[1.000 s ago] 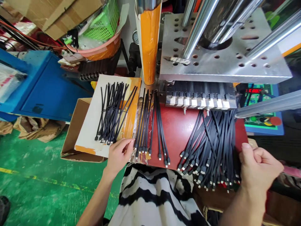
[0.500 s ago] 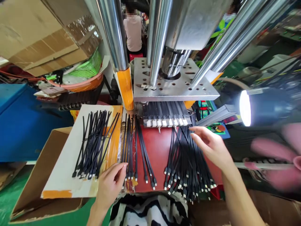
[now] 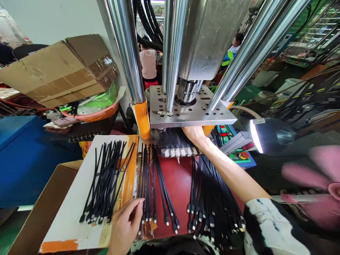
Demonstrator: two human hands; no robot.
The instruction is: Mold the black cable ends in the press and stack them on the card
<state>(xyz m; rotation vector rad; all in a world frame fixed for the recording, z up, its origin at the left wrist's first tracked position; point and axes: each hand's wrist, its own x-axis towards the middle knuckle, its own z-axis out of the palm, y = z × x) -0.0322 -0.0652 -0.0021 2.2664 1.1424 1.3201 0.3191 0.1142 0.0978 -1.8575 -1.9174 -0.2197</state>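
Black cables (image 3: 209, 193) run lengthwise, plugs toward the desk's (image 3: 179, 177) near edge. Left hand (image 3: 124, 223) pinches narrow; right hand's (image 3: 195, 135) grip, hidden, I cannot tell.

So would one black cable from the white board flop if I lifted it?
Probably a bit springy: the black cables lie nearly straight. Probably light, being so thin. Lifting one might drag others, since they overlap.

I saw a pale wall (image 3: 69, 19) at upper left, a blue cabinet (image 3: 37, 170) and green floor (image 3: 7, 226) below. A lamp (image 3: 275, 134) glowed at right, and a red stool (image 3: 151, 84) stood farther back.
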